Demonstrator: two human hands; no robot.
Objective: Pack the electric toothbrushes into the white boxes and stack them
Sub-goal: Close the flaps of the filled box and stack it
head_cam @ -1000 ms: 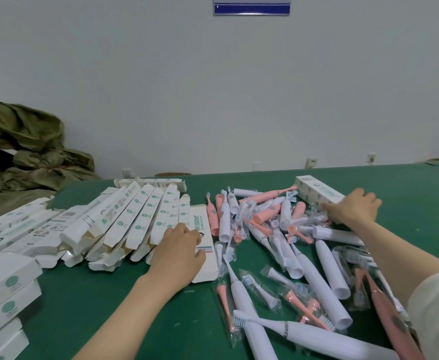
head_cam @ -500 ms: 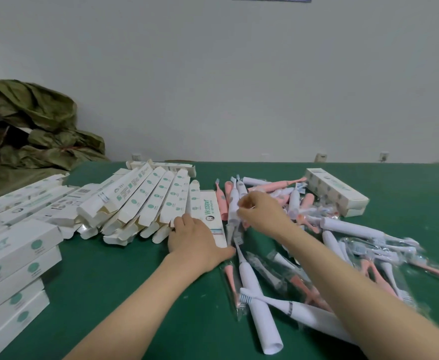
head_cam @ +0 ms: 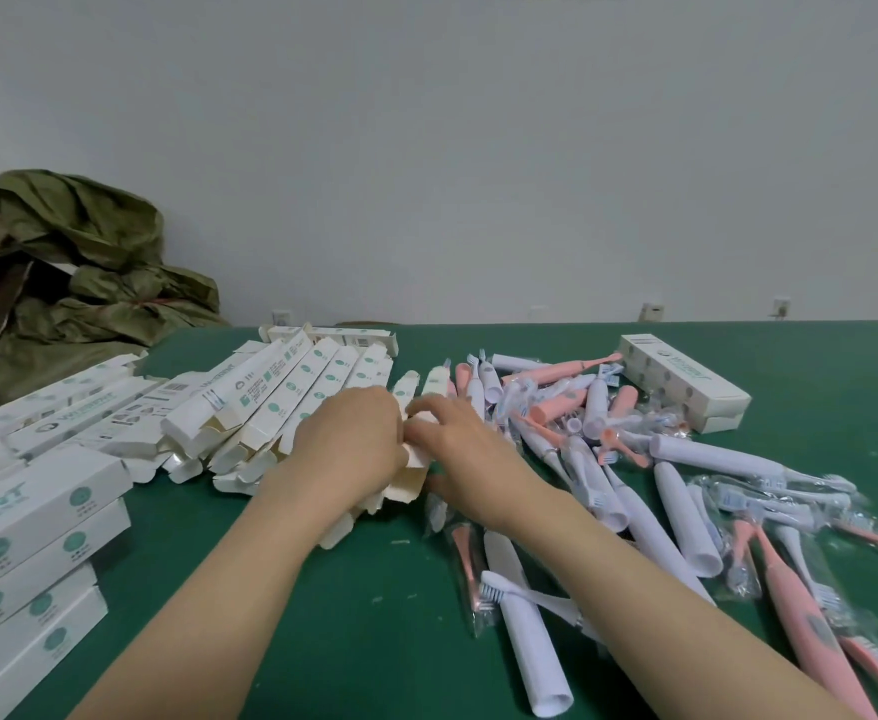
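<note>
At the middle of the green table (head_cam: 364, 641), both hands meet over one open white box (head_cam: 409, 480). It lies with its tan-lined flap end toward the person, at the right edge of a fanned row of unsealed boxes (head_cam: 280, 402). The left hand (head_cam: 351, 439) lies on top of this box with its fingers curled round it, holding it. The right hand (head_cam: 460, 441) comes in from the other side with its fingers bent, the fingertips (head_cam: 418, 407) touching the box's upper face. Whether they pinch it I cannot tell, as the thumb is hidden. Just right of the hands spreads the pile of electric toothbrushes (head_cam: 582, 418), white and pink, some in clear wrappers, none in either hand. One white toothbrush (head_cam: 530, 646) lies just beside the right forearm. A two-box stack (head_cam: 686, 387) sits at the pile's far side, and a larger stack of closed boxes (head_cam: 36, 517) stands at the left edge. An olive-green sack (head_cam: 88, 241) slumps against the wall behind.
</note>
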